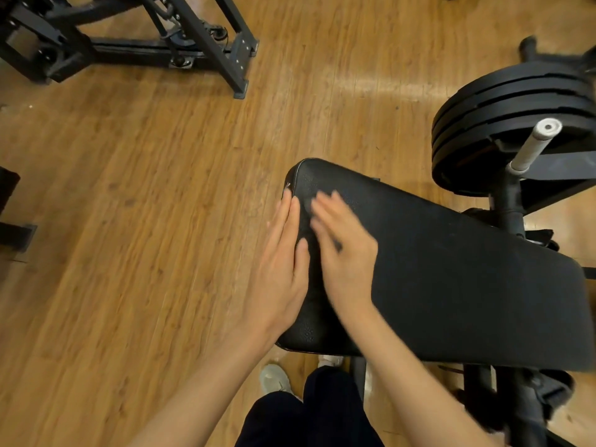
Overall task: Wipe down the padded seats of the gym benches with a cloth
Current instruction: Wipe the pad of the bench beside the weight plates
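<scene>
A black padded bench seat (451, 279) lies across the lower right of the head view. My left hand (280, 269) rests flat along the pad's left edge, fingers straight and together, holding nothing. My right hand (345, 250) is flat over the pad's left end, fingers spread and blurred by motion, and I see nothing in it. A dark patch shows between the two hands; I cannot tell whether it is a cloth or the pad itself.
Stacked black weight plates (509, 121) with a white-gripped handle (533, 145) stand right of the pad. A black machine frame (135, 43) occupies the top left. Wooden floor (145, 188) spreads to the left. My legs and a shoe (274, 377) are below the pad.
</scene>
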`<state>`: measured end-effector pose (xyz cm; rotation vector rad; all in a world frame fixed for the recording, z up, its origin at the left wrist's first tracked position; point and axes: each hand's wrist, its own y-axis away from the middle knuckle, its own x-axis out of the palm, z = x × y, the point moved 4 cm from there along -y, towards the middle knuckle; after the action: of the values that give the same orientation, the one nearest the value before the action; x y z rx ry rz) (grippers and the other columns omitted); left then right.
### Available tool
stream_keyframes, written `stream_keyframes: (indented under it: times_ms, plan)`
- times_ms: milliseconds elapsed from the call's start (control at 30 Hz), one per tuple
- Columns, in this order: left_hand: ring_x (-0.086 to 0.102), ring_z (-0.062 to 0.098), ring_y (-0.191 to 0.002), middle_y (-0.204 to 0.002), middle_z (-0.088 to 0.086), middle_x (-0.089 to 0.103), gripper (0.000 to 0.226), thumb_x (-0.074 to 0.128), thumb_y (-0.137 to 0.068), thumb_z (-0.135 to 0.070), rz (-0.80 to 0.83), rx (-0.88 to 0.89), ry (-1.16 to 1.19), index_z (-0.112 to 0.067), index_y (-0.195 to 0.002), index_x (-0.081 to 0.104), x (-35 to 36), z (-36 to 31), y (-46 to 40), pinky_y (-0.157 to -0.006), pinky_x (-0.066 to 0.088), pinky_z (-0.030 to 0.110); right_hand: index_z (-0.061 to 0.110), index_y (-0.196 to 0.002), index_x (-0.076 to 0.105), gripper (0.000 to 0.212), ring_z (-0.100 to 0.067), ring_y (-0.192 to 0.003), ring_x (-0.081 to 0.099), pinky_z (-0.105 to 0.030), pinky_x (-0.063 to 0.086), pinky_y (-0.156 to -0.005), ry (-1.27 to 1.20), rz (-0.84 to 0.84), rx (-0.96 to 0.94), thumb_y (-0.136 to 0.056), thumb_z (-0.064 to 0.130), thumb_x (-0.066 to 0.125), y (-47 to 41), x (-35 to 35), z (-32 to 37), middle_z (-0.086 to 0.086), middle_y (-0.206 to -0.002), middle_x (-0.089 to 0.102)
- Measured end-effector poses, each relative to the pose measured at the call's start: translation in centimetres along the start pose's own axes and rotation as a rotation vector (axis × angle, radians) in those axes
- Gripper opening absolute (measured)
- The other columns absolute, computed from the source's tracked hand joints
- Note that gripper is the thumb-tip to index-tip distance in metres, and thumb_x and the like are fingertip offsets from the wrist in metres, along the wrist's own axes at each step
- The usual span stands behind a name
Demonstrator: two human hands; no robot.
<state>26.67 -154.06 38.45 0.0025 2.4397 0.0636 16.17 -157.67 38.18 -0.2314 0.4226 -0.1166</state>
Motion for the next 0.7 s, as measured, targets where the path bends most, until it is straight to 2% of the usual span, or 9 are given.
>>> stream_keyframes:
  times_ms: [67, 233, 300, 400, 467, 533, 633, 700]
  plan:
    - [0.004, -0.004, -0.151, -0.167, -0.014, 0.005, 0.055, 0.030, -0.109, -0.022, -0.016, -0.056, 0.074, -0.021, -0.160, 0.008, -0.1, 0.3, 1.9, -0.125, 0.010, 0.024, 0.006, -0.119, 0.069, 0.029, -0.019, -0.132, 0.051, -0.038, 0.042, -0.111, 0.019, 0.005, -0.031, -0.091, 0.004, 0.067, 1.6, -0.3, 0.3, -0.004, -0.125, 0.067]
    - [0.012, -0.007, -0.149, -0.165, -0.014, 0.014, 0.051, 0.028, -0.109, -0.018, -0.122, -0.147, 0.183, -0.020, -0.159, 0.014, 0.4, 0.7, 3.4, -0.121, 0.011, 0.015, 0.007, -0.111, 0.074, 0.021, -0.017, -0.129, 0.053, -0.034, 0.041, -0.108, 0.058, -0.112, 0.071, -0.093, 0.014, 0.065, -8.3, 2.0, -0.6, -0.003, -0.117, 0.071]
    - [0.013, -0.006, -0.149, -0.165, -0.012, 0.016, 0.050, 0.028, -0.110, -0.017, -0.125, -0.136, 0.184, -0.019, -0.158, 0.016, 0.4, 0.7, 3.3, -0.121, 0.012, 0.015, 0.007, -0.112, 0.073, 0.022, -0.016, -0.128, 0.054, -0.035, 0.043, -0.108, 0.069, -0.126, 0.078, -0.092, 0.011, 0.065, -7.1, 2.2, -0.1, -0.003, -0.118, 0.070]
    - [0.015, -0.002, -0.150, -0.165, -0.008, 0.019, 0.050, 0.027, -0.109, -0.019, -0.134, -0.115, 0.181, -0.016, -0.158, 0.019, 0.4, 1.2, 3.3, -0.122, 0.015, 0.019, 0.006, -0.116, 0.071, 0.025, -0.020, -0.130, 0.054, -0.039, 0.042, -0.111, 0.062, -0.035, -0.022, -0.091, 0.004, 0.067, -0.5, 1.6, 1.3, -0.004, -0.122, 0.068]
    - [0.015, -0.002, -0.150, -0.165, -0.008, 0.019, 0.051, 0.026, -0.107, -0.022, -0.143, -0.112, 0.178, -0.016, -0.158, 0.019, 0.5, 1.2, 3.3, -0.122, 0.015, 0.018, 0.007, -0.114, 0.071, 0.024, -0.021, -0.129, 0.054, -0.039, 0.041, -0.111, 0.094, -0.011, -0.081, -0.090, 0.004, 0.067, -0.9, 1.4, 1.3, -0.004, -0.121, 0.069]
    - [0.015, -0.003, -0.150, -0.165, -0.008, 0.019, 0.051, 0.027, -0.108, -0.022, -0.147, -0.110, 0.181, -0.017, -0.158, 0.019, 0.5, 1.3, 3.3, -0.122, 0.013, 0.017, 0.009, -0.111, 0.073, 0.021, -0.021, -0.128, 0.054, -0.035, 0.042, -0.110, 0.113, -0.023, -0.032, -0.091, 0.007, 0.066, -5.3, 2.2, 0.7, -0.002, -0.117, 0.071]
    - [0.014, -0.005, -0.150, -0.165, -0.009, 0.018, 0.049, 0.028, -0.110, -0.018, -0.143, -0.116, 0.196, -0.017, -0.158, 0.018, 0.6, 1.3, 3.4, -0.121, 0.012, 0.015, 0.010, -0.104, 0.076, 0.017, -0.020, -0.126, 0.056, -0.018, 0.036, -0.107, 0.168, -0.060, 0.011, -0.093, 0.009, 0.064, -9.7, 3.0, 0.3, -0.001, -0.112, 0.073]
    - [0.014, -0.003, -0.150, -0.165, -0.007, 0.019, 0.049, 0.028, -0.109, -0.017, -0.146, -0.097, 0.199, -0.016, -0.158, 0.019, 0.7, 1.3, 3.4, -0.121, 0.013, 0.016, 0.008, -0.107, 0.075, 0.019, -0.020, -0.127, 0.056, -0.024, 0.038, -0.108, 0.181, -0.057, -0.011, -0.092, 0.007, 0.064, -6.9, 2.9, 1.0, -0.002, -0.116, 0.071]
